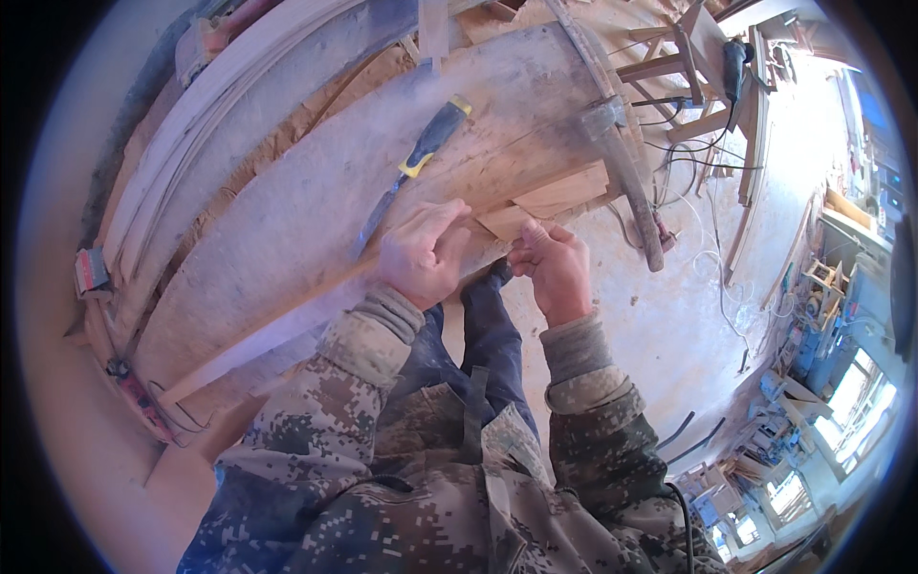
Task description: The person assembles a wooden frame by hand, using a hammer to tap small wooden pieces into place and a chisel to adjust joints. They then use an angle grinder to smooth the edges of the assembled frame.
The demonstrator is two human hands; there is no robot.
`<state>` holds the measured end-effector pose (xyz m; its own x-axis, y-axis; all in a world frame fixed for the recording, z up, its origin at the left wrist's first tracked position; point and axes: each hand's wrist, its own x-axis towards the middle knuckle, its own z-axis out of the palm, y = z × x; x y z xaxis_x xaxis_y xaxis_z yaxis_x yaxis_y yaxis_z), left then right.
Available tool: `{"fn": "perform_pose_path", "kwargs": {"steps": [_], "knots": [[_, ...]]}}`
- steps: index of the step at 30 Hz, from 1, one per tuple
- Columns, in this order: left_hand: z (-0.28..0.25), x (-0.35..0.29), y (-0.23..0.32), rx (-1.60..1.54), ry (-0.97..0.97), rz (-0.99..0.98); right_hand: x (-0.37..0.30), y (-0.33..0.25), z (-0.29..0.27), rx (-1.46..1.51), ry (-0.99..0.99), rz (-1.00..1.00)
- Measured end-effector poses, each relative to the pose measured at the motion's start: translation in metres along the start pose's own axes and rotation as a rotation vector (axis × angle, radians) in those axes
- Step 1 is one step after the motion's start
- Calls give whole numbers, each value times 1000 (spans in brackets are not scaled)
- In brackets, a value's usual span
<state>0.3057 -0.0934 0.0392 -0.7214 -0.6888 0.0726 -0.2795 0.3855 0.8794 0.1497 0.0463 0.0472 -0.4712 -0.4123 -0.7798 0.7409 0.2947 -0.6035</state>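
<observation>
Above the near edge of a dusty wooden workbench (287, 210), my left hand (423, 254) is loosely curled, its fingers bent inward. My right hand (552, 270) is closed in a pinch just to its right, a small gap between the two. Whatever either hand holds is hidden or too small to make out. Beyond them lies a pale wood block (564, 190), with a smaller wood piece (501, 223) against its near left end. A chisel (435, 137) with a dark and yellow handle lies beyond my left hand, its blade pointing toward me.
A hammer-like tool (633, 182) with a long wooden handle lies across the bench's right end. Long curved wood strips (215, 100) lie at the far left. A red power tool (142, 402) sits lower left. Cables (719, 277) trail over the floor at right, near a wooden stool (693, 62).
</observation>
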Motion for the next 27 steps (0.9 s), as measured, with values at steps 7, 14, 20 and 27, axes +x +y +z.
{"fn": "perform_pose_path", "kwargs": {"steps": [7, 14, 20, 27], "knots": [[1, -1, 1, 55, 12, 52, -2, -1, 10, -197, 39, -15], [3, 0, 3, 95, -11, 47, -2, -14, 14, -361, 26, -11], [14, 7, 6, 139, 3, 109, -1, -19, 17, -386, 52, 17], [29, 12, 10, 259, 28, 182, 2, -22, 20, -462, 61, 35]]}}
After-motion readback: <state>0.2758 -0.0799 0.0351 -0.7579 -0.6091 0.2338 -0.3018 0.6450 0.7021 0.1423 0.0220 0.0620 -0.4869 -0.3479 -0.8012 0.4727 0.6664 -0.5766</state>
